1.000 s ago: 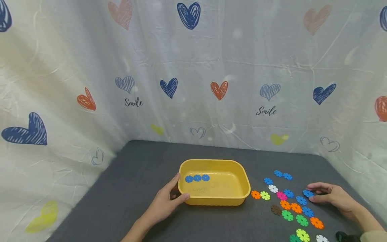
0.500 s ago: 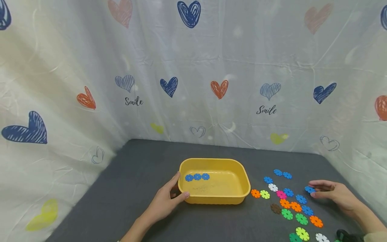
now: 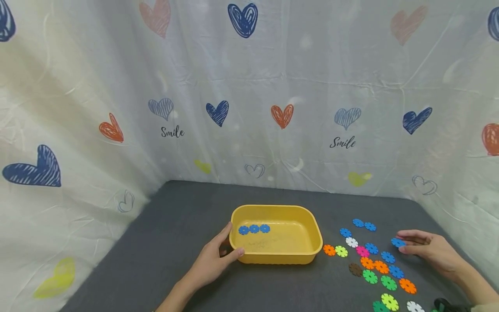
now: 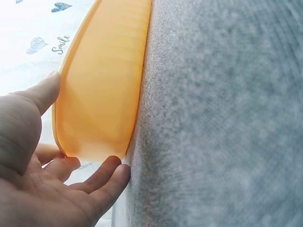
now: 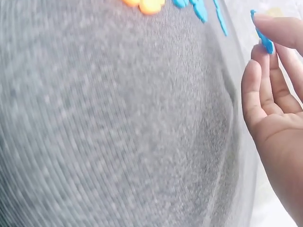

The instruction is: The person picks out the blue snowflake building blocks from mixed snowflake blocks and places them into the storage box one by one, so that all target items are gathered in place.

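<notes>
My left hand grips the left end of a yellow plastic basin. Its thumb is on the rim, and the fingers lie along the outer wall in the left wrist view. Three blue snowflake discs lie in a row inside the basin, one of them a notched disc. On the right, my right hand pinches another blue snowflake disc between thumb and fingers. In the right wrist view this pinched disc is seen edge-on, raised off the cloth.
Several loose snowflake discs lie right of the basin, among them a pink disc, a brown disc and a green disc. Dark grey cloth covers the table. A curtain with printed hearts hangs behind.
My right hand has lifted the blue snowflake disc slightly away from the other discs. The left hand and the basin have stayed in place.
</notes>
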Available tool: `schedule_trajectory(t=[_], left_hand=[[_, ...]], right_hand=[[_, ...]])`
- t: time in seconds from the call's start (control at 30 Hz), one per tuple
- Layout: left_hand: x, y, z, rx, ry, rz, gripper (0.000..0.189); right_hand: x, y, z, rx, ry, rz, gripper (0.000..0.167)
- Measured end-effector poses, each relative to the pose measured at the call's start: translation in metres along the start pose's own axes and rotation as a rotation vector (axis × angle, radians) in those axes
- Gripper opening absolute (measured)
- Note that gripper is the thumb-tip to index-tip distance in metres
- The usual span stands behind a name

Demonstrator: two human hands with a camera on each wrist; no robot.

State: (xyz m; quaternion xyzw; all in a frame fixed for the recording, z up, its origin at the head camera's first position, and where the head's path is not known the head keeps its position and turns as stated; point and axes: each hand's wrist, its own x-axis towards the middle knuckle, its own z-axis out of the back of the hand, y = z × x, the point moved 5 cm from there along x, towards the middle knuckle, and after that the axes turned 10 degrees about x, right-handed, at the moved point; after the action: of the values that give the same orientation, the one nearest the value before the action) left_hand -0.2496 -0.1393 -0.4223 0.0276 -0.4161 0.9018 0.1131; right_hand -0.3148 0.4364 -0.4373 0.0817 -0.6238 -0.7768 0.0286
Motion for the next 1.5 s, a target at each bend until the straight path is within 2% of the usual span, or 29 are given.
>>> schedule_trajectory(t=[0.2, 0.4, 0.6, 0.83, 1.07, 1.33, 1.5], left_hand=[[0.0, 0.0, 0.0, 0.0, -0.002, 0.001, 0.088], [0.0, 0.0, 0.0, -0.001, -0.002, 0.0, 0.088], [0.0, 0.001, 0.0, 0.002, -0.006, 0.01, 0.089], [0.001, 0.003, -0.002, 0.01, -0.006, 0.009, 0.089], [0.001, 0.005, -0.003, 0.014, -0.001, 0.016, 0.09], [0.0, 0.004, -0.003, 0.011, -0.001, 0.016, 0.09], [0.0, 0.004, -0.002, 0.0, -0.005, 0.001, 0.089]], right_hand=[[0.002, 0.003, -0.006, -0.045, -0.029, 0.016, 0.042], [0.003, 0.009, -0.017, -0.035, -0.032, 0.039, 0.045], [0.003, 0.014, -0.028, 0.018, 0.009, 0.085, 0.04], [0.002, 0.022, -0.038, -0.001, 0.033, 0.107, 0.042], [-0.001, 0.031, -0.05, 0.034, 0.075, 0.152, 0.036], [-0.002, 0.03, -0.058, 0.042, -0.005, 0.123, 0.038], [-0.006, 0.028, -0.064, 0.09, -0.017, 0.128, 0.036]])
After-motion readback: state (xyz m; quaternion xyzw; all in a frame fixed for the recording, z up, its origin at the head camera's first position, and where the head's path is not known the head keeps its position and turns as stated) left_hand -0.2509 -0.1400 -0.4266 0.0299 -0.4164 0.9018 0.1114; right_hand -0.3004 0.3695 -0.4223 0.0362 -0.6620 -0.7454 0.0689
